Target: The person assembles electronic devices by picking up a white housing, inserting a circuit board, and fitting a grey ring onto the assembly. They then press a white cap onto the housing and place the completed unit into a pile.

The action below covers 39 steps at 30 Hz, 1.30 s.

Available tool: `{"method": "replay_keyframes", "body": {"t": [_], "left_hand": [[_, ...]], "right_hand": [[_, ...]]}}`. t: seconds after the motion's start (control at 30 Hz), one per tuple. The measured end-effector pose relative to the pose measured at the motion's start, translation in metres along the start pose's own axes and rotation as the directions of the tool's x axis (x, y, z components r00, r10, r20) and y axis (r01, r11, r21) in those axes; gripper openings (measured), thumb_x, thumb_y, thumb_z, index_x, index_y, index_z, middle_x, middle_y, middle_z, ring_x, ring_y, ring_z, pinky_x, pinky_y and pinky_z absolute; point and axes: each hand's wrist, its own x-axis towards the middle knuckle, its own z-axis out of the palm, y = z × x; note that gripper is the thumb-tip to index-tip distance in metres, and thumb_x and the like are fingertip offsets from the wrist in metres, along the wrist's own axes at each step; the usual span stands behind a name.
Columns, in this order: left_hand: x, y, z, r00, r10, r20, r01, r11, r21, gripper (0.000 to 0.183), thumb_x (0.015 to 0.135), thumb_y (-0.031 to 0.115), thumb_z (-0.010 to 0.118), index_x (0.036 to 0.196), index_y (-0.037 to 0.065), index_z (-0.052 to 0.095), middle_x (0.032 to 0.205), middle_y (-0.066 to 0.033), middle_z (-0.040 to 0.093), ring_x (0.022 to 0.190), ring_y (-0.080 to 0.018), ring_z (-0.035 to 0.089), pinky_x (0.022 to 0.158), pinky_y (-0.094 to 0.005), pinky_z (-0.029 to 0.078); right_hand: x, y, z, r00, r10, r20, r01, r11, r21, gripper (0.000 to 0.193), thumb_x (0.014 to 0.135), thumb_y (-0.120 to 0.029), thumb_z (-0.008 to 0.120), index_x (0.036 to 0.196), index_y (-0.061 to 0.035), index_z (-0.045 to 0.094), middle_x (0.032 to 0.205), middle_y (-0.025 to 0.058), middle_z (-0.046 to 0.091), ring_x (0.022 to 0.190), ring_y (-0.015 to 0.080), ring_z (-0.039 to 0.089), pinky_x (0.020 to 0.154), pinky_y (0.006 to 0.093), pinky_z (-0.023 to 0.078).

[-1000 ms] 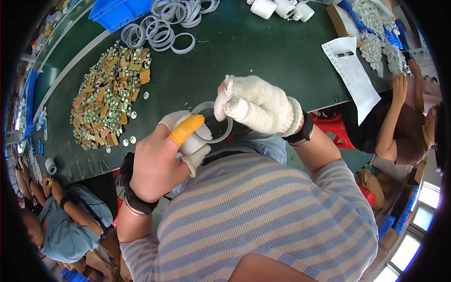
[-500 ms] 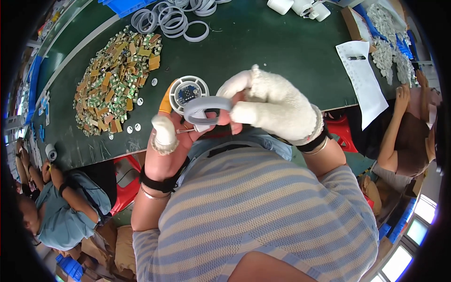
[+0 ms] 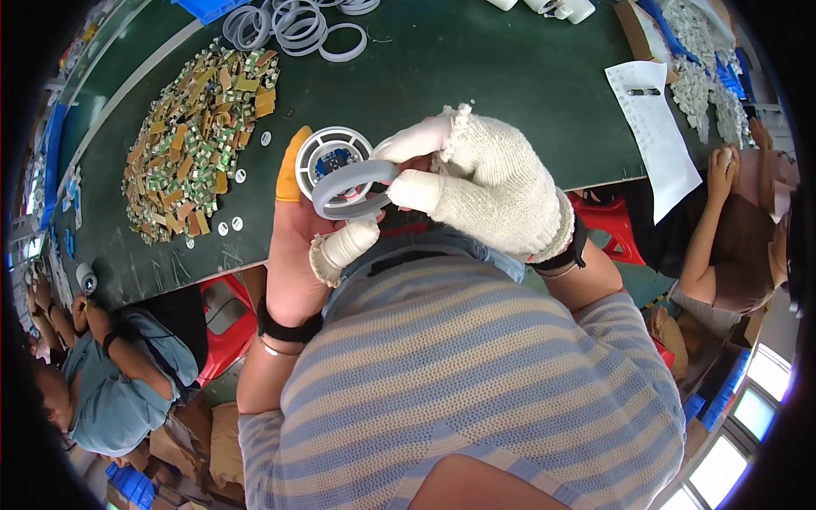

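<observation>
A white round housing [image 3: 304, 163] with a small circuit board [image 3: 333, 161] inside it is gripped in my left hand [image 3: 299, 228]. A yellow cover sits on one of that hand's fingers, and white cloth wraps the thumb. My right hand [image 3: 501, 183], in an off-white knit glove with covered fingertips, pinches a grey ring [image 3: 353, 176] at its right side. The ring is tilted over the lower front of the housing. Whether the ring touches the housing's rim all round cannot be made out.
A heap of small circuit boards [image 3: 191, 140] covers the table's left, with white discs [image 3: 240, 176] beside it. Grey rings [image 3: 299, 30] and white housings [image 3: 552, 8] lie at the back. Right are a paper sheet [image 3: 650, 136] and pen [image 3: 643, 92]. People sit at both sides.
The grey ring has come lower over the housing, both shifting slightly left. My left thumb has swung in toward the ring, and my right hand has followed leftward.
</observation>
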Motion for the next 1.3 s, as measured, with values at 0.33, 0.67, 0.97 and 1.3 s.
{"method": "replay_keyframes", "body": {"t": [0.33,0.67,0.97,1.3], "left_hand": [[-0.003,0.002,0.005,0.999,-0.016,-0.048,0.017,1.000,0.012,0.109,0.080,0.008,0.088,0.164,0.013,0.019,0.148,-0.0109,0.049,0.132,-0.0254,0.056,0.108,-0.0419,0.052],[-0.002,0.000,0.006,0.999,0.009,-0.031,-0.009,1.000,-0.010,0.107,0.079,0.004,0.088,0.163,0.013,0.022,0.148,-0.0110,0.050,0.134,-0.0257,0.055,0.112,-0.0427,0.048],[-0.002,-0.013,0.006,0.987,0.110,0.117,-0.112,0.994,0.011,0.093,0.081,-0.011,0.079,0.159,0.010,0.033,0.145,-0.0115,0.055,0.131,-0.0233,0.058,0.111,-0.0400,0.048],[-0.010,-0.010,0.011,0.986,0.096,0.134,-0.136,0.936,0.326,0.073,0.082,0.010,0.087,0.146,0.008,0.052,0.128,-0.0061,0.067,0.116,-0.0172,0.065,0.099,-0.0332,0.053]], "right_hand": [[0.000,0.003,-0.002,0.992,-0.128,0.013,0.128,0.976,-0.174,0.021,0.097,-0.007,0.069,0.117,0.0007,0.070,0.103,0.0086,0.073,0.094,0.0149,0.069,0.084,0.0298,0.055],[0.004,0.006,-0.002,0.978,-0.209,0.012,0.206,0.949,-0.241,0.020,0.095,-0.007,0.071,0.115,-0.0001,0.072,0.101,0.0085,0.074,0.093,0.0153,0.070,0.082,0.0299,0.055],[0.010,0.022,0.005,0.992,-0.107,-0.066,0.081,0.943,-0.323,0.055,0.090,-0.035,0.075,0.132,-0.0016,0.062,0.112,0.0124,0.065,0.093,0.0202,0.064,0.086,0.0353,0.053],[0.024,0.016,0.028,0.977,-0.211,-0.024,0.174,0.859,-0.481,0.045,0.073,-0.031,0.088,0.105,-0.0039,0.073,0.089,0.0120,0.066,0.083,0.0300,0.064,0.076,0.0384,0.052]]}}
